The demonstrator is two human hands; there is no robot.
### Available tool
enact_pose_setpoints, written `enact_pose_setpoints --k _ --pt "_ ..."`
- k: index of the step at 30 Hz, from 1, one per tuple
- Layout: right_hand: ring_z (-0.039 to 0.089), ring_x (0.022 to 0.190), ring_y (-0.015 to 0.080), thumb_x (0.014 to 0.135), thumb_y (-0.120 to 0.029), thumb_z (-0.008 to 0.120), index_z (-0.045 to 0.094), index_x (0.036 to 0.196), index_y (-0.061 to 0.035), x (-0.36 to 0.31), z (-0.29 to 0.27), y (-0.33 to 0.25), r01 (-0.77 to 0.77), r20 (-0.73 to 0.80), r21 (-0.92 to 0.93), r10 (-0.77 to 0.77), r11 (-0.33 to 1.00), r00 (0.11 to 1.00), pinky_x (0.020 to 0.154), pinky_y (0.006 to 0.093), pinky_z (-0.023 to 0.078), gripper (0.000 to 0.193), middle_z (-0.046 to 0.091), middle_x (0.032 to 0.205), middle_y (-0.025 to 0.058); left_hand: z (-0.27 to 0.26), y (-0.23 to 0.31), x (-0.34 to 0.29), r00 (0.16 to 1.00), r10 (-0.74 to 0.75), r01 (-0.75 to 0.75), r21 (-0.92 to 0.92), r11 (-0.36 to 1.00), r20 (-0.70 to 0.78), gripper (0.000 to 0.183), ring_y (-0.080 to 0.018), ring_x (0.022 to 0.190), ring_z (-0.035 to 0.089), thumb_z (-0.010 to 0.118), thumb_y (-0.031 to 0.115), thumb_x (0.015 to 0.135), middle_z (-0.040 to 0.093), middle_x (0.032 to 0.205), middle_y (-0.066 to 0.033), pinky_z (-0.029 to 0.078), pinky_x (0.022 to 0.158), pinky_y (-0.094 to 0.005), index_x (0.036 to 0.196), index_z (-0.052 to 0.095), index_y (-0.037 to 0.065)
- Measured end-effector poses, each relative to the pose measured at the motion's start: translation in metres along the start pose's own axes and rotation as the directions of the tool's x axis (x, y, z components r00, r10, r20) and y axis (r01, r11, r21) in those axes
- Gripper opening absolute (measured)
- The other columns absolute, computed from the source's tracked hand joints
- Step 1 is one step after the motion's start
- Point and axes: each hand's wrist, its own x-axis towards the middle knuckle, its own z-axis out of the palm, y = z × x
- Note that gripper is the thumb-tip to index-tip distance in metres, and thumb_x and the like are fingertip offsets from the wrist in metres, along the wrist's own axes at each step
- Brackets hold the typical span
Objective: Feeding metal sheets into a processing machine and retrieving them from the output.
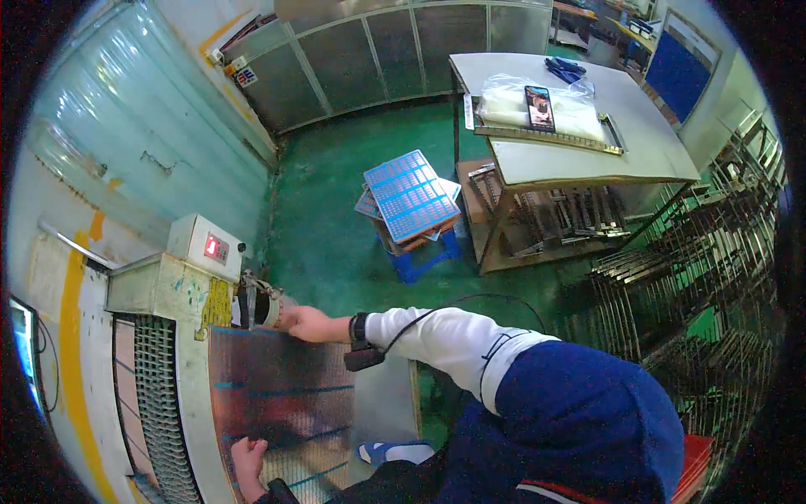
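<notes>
My right hand (307, 324) reaches out in a white sleeve, with a black strap and a small dark box at the wrist. Its fingers are closed on a round, beige-rimmed thing (272, 310) with a dark inside, beside the machine; its kind is unclear. My left hand (248, 460) is curled over the left edge of a large flat panel (285, 361) near the lower edge of the view. What those fingers hold, if anything, is hidden. The panel has a fine grid, blue stripes and a reddish middle. Above it stands a white control box (206, 248) with a red lit display.
A metal link conveyor (159, 412) runs along the left. Ahead, blue patterned panels (411, 197) are stacked on a blue stool (428, 259). A table (646, 160) bears a phone (540, 109) and a plastic-wrapped bundle. Metal racks (697, 286) crowd the right. A slippered foot (393, 452) shows below.
</notes>
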Motion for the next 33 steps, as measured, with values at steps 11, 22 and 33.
enact_pose_setpoints --k 11,22,33 --pt "0.063 0.071 0.0370 0.071 -0.011 0.058 0.067 0.070 -0.0080 -0.135 -0.091 0.191 0.282 0.366 -0.845 0.106 0.455 0.924 0.064 0.0482 0.050 0.010 0.068 0.076 0.0130 -0.069 0.002 -0.029 0.956 -0.040 -0.117 -0.504 0.856 -0.289 0.023 -0.0157 0.088 0.055 0.068 0.016 0.081 0.063 0.096 -0.0105 0.042 0.080 -0.0311 0.095 0.060 -0.001" --pt "0.061 0.079 0.0390 0.078 -0.019 0.055 0.068 0.084 -0.0037 -0.167 -0.111 0.173 -0.235 0.023 -0.668 0.336 0.706 0.942 0.071 0.0476 0.048 0.021 0.065 0.085 0.0212 -0.092 -0.047 -0.049 0.475 -0.255 -0.090 -0.334 0.938 -0.842 0.066 -0.0353 0.115 0.054 0.060 0.027 0.088 0.049 0.131 -0.0270 0.043 0.098 -0.0430 0.141 0.034 -0.004" --pt "0.064 0.072 0.0359 0.075 -0.023 0.059 0.068 0.073 -0.0046 -0.170 -0.096 0.203 -0.563 -0.343 -0.611 0.455 0.556 0.822 0.065 0.0445 0.051 0.021 0.066 0.077 0.0168 -0.069 -0.075 -0.054 0.508 -0.081 0.002 -0.093 0.996 -0.857 0.033 -0.0301 0.095 0.059 0.055 0.014 0.086 0.062 0.099 -0.0167 0.046 0.085 -0.0371 0.116 0.053 0.001"
